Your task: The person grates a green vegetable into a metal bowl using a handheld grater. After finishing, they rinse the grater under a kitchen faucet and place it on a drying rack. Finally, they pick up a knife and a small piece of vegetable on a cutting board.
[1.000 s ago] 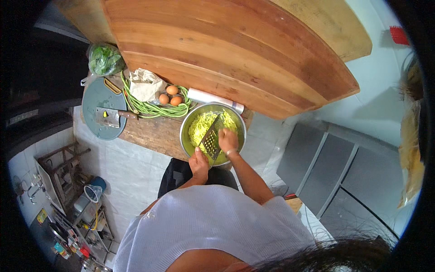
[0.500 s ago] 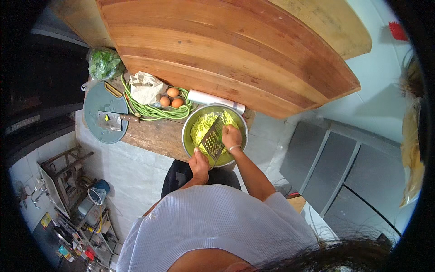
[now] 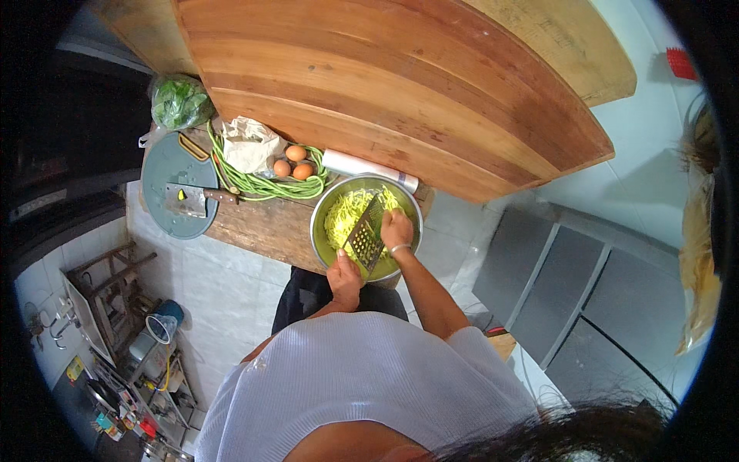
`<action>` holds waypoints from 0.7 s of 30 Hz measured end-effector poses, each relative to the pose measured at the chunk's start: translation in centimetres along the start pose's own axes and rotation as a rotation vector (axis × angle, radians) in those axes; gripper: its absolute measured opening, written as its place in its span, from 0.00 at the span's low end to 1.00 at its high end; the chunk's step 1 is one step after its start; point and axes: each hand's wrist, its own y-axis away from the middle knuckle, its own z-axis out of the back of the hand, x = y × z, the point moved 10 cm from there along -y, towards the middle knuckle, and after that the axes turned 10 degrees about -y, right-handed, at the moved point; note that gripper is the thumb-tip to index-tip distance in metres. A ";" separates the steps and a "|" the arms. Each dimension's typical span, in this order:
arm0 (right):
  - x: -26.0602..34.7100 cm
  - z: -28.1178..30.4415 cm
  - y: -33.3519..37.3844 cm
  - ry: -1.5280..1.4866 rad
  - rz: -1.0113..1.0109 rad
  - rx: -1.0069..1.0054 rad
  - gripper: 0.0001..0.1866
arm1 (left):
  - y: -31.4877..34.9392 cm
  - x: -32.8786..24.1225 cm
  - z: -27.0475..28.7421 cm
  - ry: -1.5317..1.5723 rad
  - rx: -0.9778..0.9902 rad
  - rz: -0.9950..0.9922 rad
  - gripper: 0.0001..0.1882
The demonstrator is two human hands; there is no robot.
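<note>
A metal bowl (image 3: 314, 235) stands at the right end of the wooden table, with pale yellow-green shreds (image 3: 345, 215) inside. Tilted across it is a flat metal grater (image 3: 363, 242) with rows of holes. My left hand (image 3: 344, 279) is closed round the grater's near end at the bowl's front rim. On the grater's right side, my right hand (image 3: 396, 228) is closed, pressing a green vegetable against the face. The fingers hide most of that vegetable. A bracelet circles my right wrist.
Left of the bowl lie long green beans (image 3: 265, 187), several brown eggs (image 3: 295, 154) and a whitish bag (image 3: 250, 146). A cleaver (image 3: 186, 199) and a yellow-black peeler-like tool (image 3: 192, 146) rest on a grey round board (image 3: 159, 219). Bagged greens (image 3: 179, 104) and a plastic roll (image 3: 368, 169) sit behind.
My right hand has shifted slightly along the grater. My left hand still holds its near end. The whole view has moved a little.
</note>
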 end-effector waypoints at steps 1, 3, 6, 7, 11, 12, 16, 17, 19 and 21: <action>0.9 -0.1 1.6 -0.008 0.024 0.092 0.14 | 0.1 0.2 0.1 0.016 -0.001 0.041 0.24; 2.6 -0.9 5.2 -0.021 0.070 0.269 0.14 | 0.4 0.5 0.0 0.049 0.005 0.122 0.24; 4.0 0.0 5.7 -0.058 0.042 0.150 0.13 | 0.1 1.1 0.3 0.028 -0.048 0.131 0.25; 2.8 -0.5 4.9 0.003 -0.014 0.138 0.13 | 0.1 1.3 0.9 -0.002 -0.087 0.134 0.25; -1.1 -2.1 -1.2 0.100 -0.154 0.050 0.14 | 0.4 0.4 0.0 -0.012 -0.050 0.049 0.25; -2.0 -1.9 -1.6 0.097 -0.167 0.027 0.14 | 0.2 -0.3 -0.2 0.008 -0.015 0.033 0.24; -4.5 -0.1 -1.0 -0.033 -0.106 -0.089 0.15 | 0.8 -0.2 0.1 -0.057 -0.019 0.047 0.25; -4.4 -0.1 -0.6 -0.100 -0.084 -0.091 0.15 | 0.4 -0.1 0.7 -0.056 -0.038 0.048 0.25; -5.1 0.8 0.5 -0.216 -0.048 -0.100 0.14 | -0.2 0.2 1.6 -0.048 -0.061 0.063 0.25; -5.7 -0.3 2.3 -0.506 -0.116 0.023 0.14 | 0.0 0.5 1.5 -0.044 -0.054 0.078 0.25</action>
